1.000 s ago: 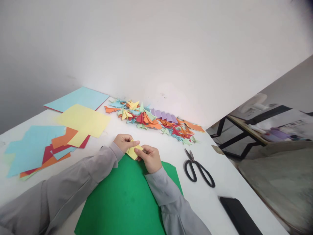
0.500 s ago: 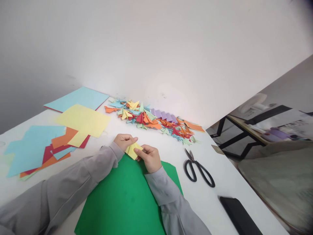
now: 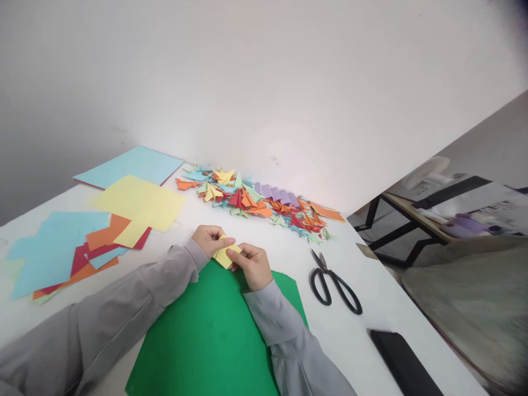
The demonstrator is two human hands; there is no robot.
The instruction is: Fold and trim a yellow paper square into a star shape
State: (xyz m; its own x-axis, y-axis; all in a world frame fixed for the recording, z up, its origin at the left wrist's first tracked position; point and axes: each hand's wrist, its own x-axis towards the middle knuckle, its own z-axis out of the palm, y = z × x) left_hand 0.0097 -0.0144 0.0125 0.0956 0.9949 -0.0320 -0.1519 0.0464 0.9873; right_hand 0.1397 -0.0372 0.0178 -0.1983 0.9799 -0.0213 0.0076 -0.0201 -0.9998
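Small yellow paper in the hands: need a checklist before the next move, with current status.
1. Left hand gripping the small yellow paper: ok, thumb across its top.
2. Right hand gripping it: ok, thumb on its right side.
3. Edges lined up: cannot tell, fingers cover part of it.
4. Green sheet free of scissors: ok, scissors lie on the table to its right.
5. Scissors closed: not ok, blades parted.
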